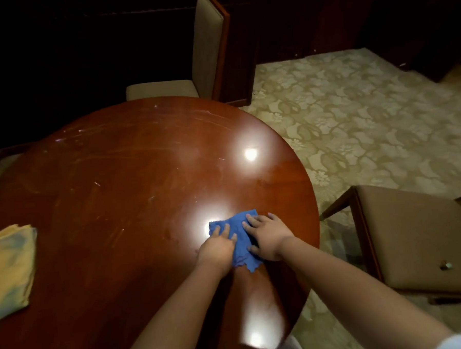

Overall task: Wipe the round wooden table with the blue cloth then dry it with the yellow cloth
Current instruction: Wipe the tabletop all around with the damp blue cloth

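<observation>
The round wooden table [133, 179] fills the left and middle of the head view, glossy reddish brown with pale streaks and light reflections. A small blue cloth [241, 243] lies crumpled near the table's right edge. My left hand [218, 245] presses flat on the cloth's left part, fingers straight. My right hand [267, 237] presses flat on its right part, fingers spread. A folded yellow cloth [11, 268] lies at the table's left edge, apart from both hands.
A beige padded chair [207, 50] stands behind the table. Another brown-seated chair [414, 236] stands close to the table's right edge. Patterned carpet [368, 119] covers the floor to the right. The back of the room is dark.
</observation>
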Tool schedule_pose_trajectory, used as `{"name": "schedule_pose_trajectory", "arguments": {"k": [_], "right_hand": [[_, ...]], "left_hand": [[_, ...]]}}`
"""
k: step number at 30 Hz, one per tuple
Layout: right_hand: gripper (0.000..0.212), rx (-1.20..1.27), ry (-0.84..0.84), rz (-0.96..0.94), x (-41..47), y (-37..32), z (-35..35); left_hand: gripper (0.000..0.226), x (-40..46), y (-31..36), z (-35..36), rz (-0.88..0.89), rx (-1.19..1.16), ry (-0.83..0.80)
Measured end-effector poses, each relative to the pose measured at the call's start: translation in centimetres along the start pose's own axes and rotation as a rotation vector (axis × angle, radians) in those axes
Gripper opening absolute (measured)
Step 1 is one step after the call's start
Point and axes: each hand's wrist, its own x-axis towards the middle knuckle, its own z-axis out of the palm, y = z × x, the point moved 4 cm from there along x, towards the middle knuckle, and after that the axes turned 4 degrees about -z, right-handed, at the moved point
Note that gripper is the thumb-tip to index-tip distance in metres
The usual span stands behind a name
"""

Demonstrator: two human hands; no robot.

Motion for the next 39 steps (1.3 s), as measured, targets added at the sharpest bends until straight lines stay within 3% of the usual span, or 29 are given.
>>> {"name": "schedule_pose_trajectory", "arguments": {"k": [10, 20, 29, 39], "right_hand": [[0.067, 0.056, 0.048, 0.010, 4.6, 2.3, -1.8], [0.066, 0.101, 0.042, -0.027, 1.7, -3.8, -0.9], [0.066, 0.028, 0.077, -0.114, 1.0, -11.4, 0.0], [0.066, 0.036, 0.076, -0.054, -0.2, -11.8, 1.1]], "left_hand": [[0.050, 4.5, -2.3, -4.4, -0.020, 0.110, 0.026], [0.045, -0.8, -2.8, -1.9, -0.060, 0.176, -0.073], [0.053, -7.7, -6.1, 2.2, -0.158, 0.107, -0.061], [0.063, -7.7, -6.0, 3.2, -0.172, 0.078, -0.036]]}}
